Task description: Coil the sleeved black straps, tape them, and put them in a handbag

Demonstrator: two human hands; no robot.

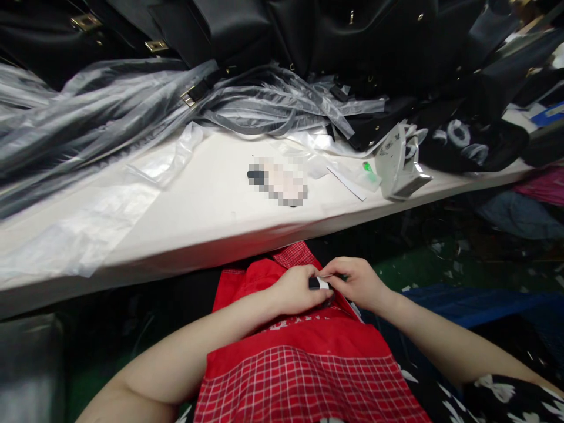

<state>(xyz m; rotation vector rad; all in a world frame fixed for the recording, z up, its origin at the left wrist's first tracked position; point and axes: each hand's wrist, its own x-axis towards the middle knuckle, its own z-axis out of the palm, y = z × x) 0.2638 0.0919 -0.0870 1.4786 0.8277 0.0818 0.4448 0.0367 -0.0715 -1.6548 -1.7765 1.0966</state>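
Over the red apron (326,341) at my lap, both hands meet. My left hand (297,291) is closed around a small black item with a white patch (323,284). My right hand (355,283) pinches at the upper edge of that item, with thumb and forefinger on a thin piece whose kind is too small to tell. The fingertips of the two hands nearly touch. Part of the black item is hidden behind my left fingers.
Beyond my hands runs a white-covered table (198,205). It bears plastic-wrapped black straps (110,117), a blurred-out object (282,181), a white tape dispenser (399,161) and a paper strip (346,182). Black bags (264,35) line the back.
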